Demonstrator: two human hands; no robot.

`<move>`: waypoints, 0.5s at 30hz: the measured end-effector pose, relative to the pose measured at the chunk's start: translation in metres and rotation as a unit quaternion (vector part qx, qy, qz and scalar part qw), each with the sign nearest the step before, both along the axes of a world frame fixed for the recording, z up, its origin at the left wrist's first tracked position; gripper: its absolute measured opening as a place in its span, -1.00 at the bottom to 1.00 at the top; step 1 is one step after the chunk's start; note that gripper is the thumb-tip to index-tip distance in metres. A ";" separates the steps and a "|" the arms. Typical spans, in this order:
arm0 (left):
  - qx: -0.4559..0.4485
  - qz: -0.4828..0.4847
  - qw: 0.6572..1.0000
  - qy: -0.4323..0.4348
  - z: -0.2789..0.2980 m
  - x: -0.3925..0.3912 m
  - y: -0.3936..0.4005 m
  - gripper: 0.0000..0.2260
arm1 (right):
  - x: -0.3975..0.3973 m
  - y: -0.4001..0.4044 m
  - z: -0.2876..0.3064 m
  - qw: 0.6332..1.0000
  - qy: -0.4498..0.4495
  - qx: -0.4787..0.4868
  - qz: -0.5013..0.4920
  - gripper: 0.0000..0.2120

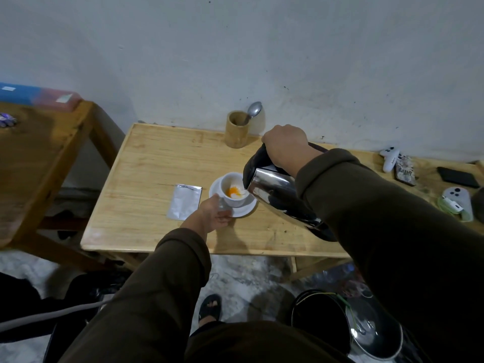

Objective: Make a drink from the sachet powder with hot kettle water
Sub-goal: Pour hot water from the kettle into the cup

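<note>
From my seat I see the right hand wrapped tight around the black handle of the steel kettle, which is tipped forward and to the left with its spout at the rim of the white cup. Inside the cup there is orange powder against a pale, wet patch; I cannot make out a stream of water. The cup sits on a white saucer on the light wooden table. The left hand grips the near-left edge of the saucer, its thumb beside the cup. The 1 silver sachet lies flat just left of the saucer, top edge torn. Against the wall stands a wooden holder with 1 spoon in it.
</note>
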State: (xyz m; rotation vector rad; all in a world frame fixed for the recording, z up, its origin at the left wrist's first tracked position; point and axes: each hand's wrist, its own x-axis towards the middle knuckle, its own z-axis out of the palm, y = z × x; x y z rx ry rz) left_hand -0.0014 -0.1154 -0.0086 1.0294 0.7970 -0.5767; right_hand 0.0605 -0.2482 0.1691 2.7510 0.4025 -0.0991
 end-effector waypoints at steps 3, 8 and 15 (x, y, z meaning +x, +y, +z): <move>-0.001 -0.005 1.000 0.005 0.002 -0.001 0.001 -0.50 | 0.001 0.002 -0.003 1.000 -0.012 -0.004 0.005 -0.76; -0.001 -0.013 1.000 0.005 0.005 -0.002 0.003 -0.51 | 0.002 0.001 -0.003 1.000 -0.008 -0.001 -0.002 -0.75; -0.017 -0.002 1.000 0.006 0.003 0.001 0.004 -0.50 | 0.006 0.009 -0.007 1.000 -0.003 -0.018 -0.011 -0.79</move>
